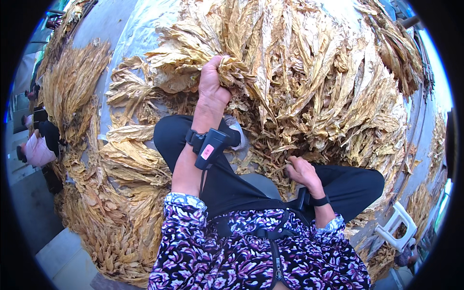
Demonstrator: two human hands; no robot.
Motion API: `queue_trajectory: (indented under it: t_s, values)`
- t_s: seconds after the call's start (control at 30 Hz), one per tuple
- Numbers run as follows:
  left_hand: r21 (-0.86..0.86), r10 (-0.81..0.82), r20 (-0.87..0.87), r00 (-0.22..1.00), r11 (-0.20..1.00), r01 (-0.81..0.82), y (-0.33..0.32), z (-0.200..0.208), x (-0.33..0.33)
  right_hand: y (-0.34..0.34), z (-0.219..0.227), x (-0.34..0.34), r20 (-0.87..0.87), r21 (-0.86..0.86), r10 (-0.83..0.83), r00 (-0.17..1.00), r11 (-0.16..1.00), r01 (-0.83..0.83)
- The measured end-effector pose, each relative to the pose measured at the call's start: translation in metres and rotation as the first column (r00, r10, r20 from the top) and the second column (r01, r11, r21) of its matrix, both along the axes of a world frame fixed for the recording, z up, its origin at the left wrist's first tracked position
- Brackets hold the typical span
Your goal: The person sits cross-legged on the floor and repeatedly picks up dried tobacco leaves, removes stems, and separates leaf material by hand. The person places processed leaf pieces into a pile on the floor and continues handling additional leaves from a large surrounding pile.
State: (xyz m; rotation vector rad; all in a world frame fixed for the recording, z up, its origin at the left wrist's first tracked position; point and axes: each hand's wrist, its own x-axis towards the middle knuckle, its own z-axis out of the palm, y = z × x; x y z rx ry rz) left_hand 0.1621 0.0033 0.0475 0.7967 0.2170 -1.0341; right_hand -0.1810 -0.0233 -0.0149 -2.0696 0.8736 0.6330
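My left hand (212, 84) is closed around the stem end of a bunch of dried tobacco leaves (186, 50), yellow-brown and crinkled. The bunch fans out to the left above my knee. Lower and to the right, my right hand (303, 171) is by my other knee with its fingers curled in. Its thumb and forefinger come together at the lower edge of the large leaf pile (299, 87); what lies between them, if anything, is too small to make out. Loose darker leaf pieces (263, 154) lie beside those fingertips.
More leaf bundles (130, 159) lie to my left, and a tall heap (77, 77) stands farther left. A white plastic stool (397, 224) is at the right. A person in a pink top (39, 147) is at the far left. Pale plastic sheeting (140, 29) shows under the leaves.
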Motion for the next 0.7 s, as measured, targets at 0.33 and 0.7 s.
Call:
queue_trajectory:
  t_s: [0.33, 0.7]
  values:
    - [-0.145, 0.001, -0.036, 0.999, 0.989, -0.006, 0.025, 0.010, 0.003, -0.001, 0.034, 0.108, 0.540, 0.603, -0.611, 0.579, 0.761, 0.240]
    - [0.050, -0.084, -0.050, 0.995, 0.995, 0.087, 0.022, -0.037, -0.037, -0.057, 0.069, 0.227, 0.870, -0.106, -0.056, 0.491, 0.949, 0.297]
